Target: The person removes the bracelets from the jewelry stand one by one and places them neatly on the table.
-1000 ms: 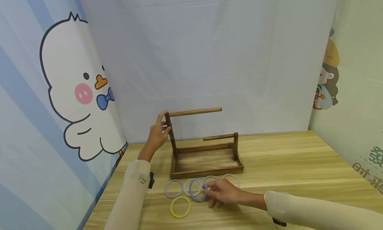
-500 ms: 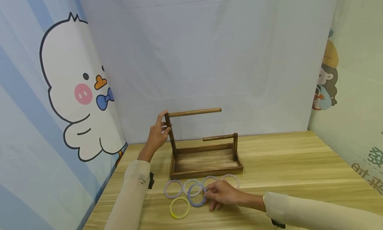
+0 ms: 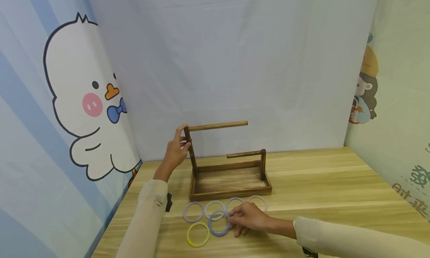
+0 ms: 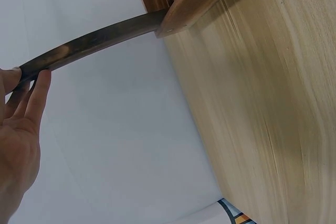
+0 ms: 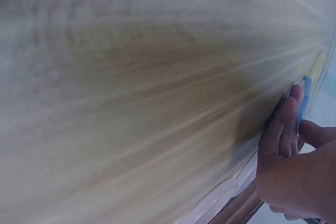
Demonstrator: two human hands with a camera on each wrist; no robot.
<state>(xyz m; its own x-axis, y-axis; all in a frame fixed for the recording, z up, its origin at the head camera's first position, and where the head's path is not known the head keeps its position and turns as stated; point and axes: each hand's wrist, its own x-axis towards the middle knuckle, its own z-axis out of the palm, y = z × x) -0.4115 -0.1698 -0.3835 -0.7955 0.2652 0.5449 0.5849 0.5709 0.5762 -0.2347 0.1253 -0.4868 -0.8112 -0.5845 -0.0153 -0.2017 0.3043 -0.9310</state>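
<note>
My left hand (image 3: 175, 151) grips the tall upright post (image 3: 192, 155) of a dark wooden rack near its top, thumb and fingers on either side in the left wrist view. In the head view my right hand (image 3: 251, 217) pinches the right edge of a blue ring (image 3: 219, 235), low over the table. The blue ring overlaps the near edge of a whitish ring (image 3: 215, 202) and lies right beside a yellow ring (image 3: 190, 243). From the right wrist, the blue ring (image 5: 304, 95) shows edge-on between thumb and fingers.
The rack's tray (image 3: 231, 195) stands behind the rings, with a long upper bar (image 3: 218, 126) and a shorter lower bar (image 3: 244, 154). In front lie a purple ring (image 3: 184, 212), a lavender ring (image 3: 234, 198) and a pale pink ring (image 3: 258, 196). A pale curtain (image 3: 235, 64) hangs behind.
The blue ring has come toward the person and slightly left with my right hand, off most of the whitish ring. The yellow ring has shifted slightly left. My left hand keeps its grip.
</note>
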